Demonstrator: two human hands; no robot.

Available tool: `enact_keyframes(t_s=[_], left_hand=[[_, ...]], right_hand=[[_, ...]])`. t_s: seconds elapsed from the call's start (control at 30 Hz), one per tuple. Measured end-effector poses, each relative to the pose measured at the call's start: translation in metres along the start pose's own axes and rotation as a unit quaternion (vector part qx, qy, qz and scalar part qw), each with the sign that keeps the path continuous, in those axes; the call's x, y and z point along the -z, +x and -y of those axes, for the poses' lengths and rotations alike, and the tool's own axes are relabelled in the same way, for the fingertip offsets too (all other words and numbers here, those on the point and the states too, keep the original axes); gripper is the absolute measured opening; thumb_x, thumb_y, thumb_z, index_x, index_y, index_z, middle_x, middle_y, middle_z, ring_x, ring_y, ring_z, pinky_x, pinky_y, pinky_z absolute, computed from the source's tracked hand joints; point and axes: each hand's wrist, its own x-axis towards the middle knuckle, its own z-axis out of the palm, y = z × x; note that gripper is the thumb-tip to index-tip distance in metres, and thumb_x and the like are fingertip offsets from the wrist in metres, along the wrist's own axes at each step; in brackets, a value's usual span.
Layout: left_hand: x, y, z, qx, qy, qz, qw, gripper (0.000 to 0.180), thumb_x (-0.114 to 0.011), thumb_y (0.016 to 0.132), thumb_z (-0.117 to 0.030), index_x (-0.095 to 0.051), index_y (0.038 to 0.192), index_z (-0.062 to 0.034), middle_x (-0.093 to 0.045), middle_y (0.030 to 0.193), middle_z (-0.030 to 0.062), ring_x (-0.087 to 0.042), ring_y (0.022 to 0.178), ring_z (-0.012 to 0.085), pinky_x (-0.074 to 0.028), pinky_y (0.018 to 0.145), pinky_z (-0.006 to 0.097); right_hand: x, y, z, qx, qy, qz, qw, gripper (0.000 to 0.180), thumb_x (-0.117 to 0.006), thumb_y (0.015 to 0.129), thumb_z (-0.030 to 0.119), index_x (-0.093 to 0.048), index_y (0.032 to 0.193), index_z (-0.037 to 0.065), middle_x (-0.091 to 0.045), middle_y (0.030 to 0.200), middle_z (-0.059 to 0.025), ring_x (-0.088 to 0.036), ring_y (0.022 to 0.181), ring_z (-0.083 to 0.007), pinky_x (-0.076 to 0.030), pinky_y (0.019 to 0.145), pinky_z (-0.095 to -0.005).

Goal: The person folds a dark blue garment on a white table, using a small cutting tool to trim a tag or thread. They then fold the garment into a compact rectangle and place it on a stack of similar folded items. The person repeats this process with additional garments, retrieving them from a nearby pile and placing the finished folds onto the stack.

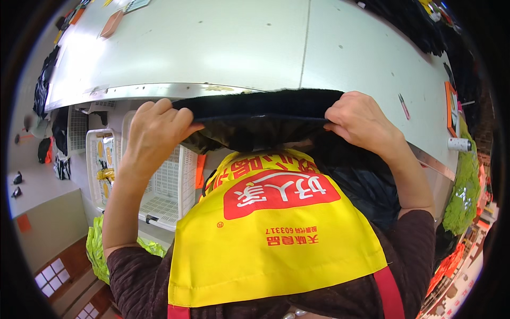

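A dark piece of cloth [260,109] is stretched between my two hands at the near edge of the table. Its upper band looks black and plush, and a shinier dark part hangs below. My left hand [156,127] grips the left end with curled fingers and the thumb underneath. At the other end my right hand [361,119] pinches the cloth between thumb and fingers. More dark material [353,175] drapes down beside my yellow apron [281,250]. What kind of item the cloth belongs to is not plain.
The pale worktable [212,42] has a metal front edge. Thread snips [404,106] lie at its right, near an orange-edged box [451,109] and a thread spool [459,144]. A white plastic basket [186,181] stands below left. Dark cloth [411,26] is piled far right; bright green material [461,196] hangs right.
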Motion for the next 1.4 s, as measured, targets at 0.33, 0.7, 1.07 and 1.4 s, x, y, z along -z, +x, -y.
enact_keyframes(t_s=[0.33, 0.7, 1.07, 1.4], left_hand=[[0.018, -0.078, 0.020, 0.079, 0.018, 0.050, 0.995, 0.016, -0.071, 0.071, -0.020, -0.060, 0.070, -0.0080, -0.057, 0.068, 0.0013, -0.052, 0.083, 0.0170, -0.042, 0.070, 0.035], [0.018, -0.124, 0.039, 0.259, -0.266, -0.227, 0.900, 0.040, -0.070, 0.070, 0.002, -0.061, 0.108, -0.0054, -0.055, 0.094, 0.0096, -0.056, 0.079, 0.0190, -0.047, 0.069, 0.027], [0.029, -0.122, 0.097, 0.340, -0.674, -0.426, 0.499, 0.030, -0.060, 0.088, -0.017, -0.055, 0.112, 0.0006, -0.062, 0.099, 0.0063, -0.058, 0.089, 0.0109, -0.046, 0.081, 0.023], [0.093, -0.072, 0.066, -0.113, -0.769, -0.336, 0.532, 0.026, -0.053, 0.090, -0.028, -0.054, 0.093, -0.0024, -0.056, 0.079, 0.0044, -0.054, 0.064, 0.0100, -0.043, 0.053, 0.020]], right_hand=[[0.056, 0.032, 0.062, 0.089, -0.043, -0.091, 0.991, 0.017, -0.070, 0.068, 0.013, -0.056, 0.060, 0.007, -0.060, 0.078, -0.0074, -0.058, 0.086, -0.0207, -0.036, 0.099, -0.0387], [0.051, 0.054, 0.061, -0.171, 0.269, -0.182, 0.930, 0.026, -0.077, 0.069, 0.010, -0.055, 0.081, 0.003, -0.057, 0.077, -0.0048, -0.053, 0.071, -0.0135, -0.045, 0.067, -0.0242], [0.094, 0.114, 0.076, 0.089, 0.690, -0.201, 0.690, 0.025, -0.068, 0.069, 0.009, -0.054, 0.089, 0.007, -0.059, 0.114, -0.0159, -0.057, 0.098, -0.0211, -0.046, 0.084, -0.0299], [0.156, 0.147, 0.191, 0.508, 0.575, 0.159, 0.622, 0.020, -0.067, 0.075, 0.004, -0.053, 0.088, -0.001, -0.057, 0.106, -0.0204, -0.058, 0.098, -0.0288, -0.046, 0.080, -0.0340]])
